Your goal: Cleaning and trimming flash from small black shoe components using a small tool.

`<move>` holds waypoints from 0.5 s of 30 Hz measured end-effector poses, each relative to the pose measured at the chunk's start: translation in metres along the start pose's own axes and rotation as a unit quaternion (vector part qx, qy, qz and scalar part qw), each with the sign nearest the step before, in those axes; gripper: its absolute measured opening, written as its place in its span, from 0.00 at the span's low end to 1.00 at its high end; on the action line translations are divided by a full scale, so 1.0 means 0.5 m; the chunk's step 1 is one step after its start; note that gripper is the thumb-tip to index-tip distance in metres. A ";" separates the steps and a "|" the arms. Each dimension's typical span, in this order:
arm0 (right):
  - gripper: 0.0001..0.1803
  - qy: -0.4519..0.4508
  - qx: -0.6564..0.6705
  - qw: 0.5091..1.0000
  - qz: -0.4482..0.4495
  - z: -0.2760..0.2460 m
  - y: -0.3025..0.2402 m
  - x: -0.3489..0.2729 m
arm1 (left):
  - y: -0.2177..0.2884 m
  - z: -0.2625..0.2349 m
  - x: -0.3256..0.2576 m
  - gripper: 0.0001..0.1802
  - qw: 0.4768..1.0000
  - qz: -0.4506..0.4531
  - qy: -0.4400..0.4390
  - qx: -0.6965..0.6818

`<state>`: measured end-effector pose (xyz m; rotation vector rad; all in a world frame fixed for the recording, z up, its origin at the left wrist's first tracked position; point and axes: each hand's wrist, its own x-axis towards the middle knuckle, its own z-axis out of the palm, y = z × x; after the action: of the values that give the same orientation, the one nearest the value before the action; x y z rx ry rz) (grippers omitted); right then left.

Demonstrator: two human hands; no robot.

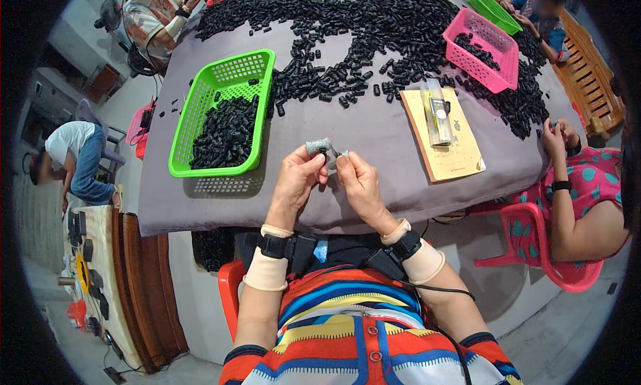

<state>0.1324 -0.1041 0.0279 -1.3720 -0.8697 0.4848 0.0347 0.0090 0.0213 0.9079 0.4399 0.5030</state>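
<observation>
Right, packages first: flat tan booklet (446,136) lies on the grey-covered bench (374,184), right of centre, rectangular, w/ a small dark mark near its lower part, too small to make out. On top of it sits a clear slim rectangular pack (437,112) w/ something pale inside, running lengthwise up the booklet.

Left side of bench: green plastic basket (224,111), lattice walls, roughly half full of small black cylinder pieces. Far right: pink basket (482,49), a few black pieces in it, and a second green basket (493,10) just behind it. Big spread of loose black pieces (374,24) covers the far half of the bench, thinning toward the booklet.

Now the hands. Left hand (296,179) is curled, thumb and forefinger pinching a small grey lumpy piece (319,145), held up just above the near bench edge, between the green basket and the booklet. Right hand (360,183) also curled, fingertips pinched on a small grey bit (343,154) just beside the lumpy piece; can't tell if the two bits are joined. Both hands close together, nearly touching at the fingertips. Both wrists wear tan wraps w/ black bands, cable trailing off the right one.

Another person's hand (554,136) works at the bench's right edge, holding something tiny. More people at the far corners.
</observation>
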 end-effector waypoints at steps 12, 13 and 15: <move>0.16 -0.014 -0.074 0.996 -0.048 -0.031 -0.020 0.015 | -0.009 -0.015 -0.031 0.13 0.993 0.008 -0.024 -0.116; 0.16 -0.015 -0.074 0.996 -0.046 -0.031 -0.019 0.012 | -0.009 -0.017 -0.031 0.13 0.993 0.007 -0.023 -0.116; 0.14 -0.058 -0.147 0.986 -0.045 -0.032 -0.018 0.009 | -0.008 -0.019 -0.031 0.14 0.991 0.003 -0.029 -0.131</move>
<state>0.1457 -0.1125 0.0381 -1.5755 -1.1276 0.3811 0.0178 0.0040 0.0149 0.6686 0.3101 0.5247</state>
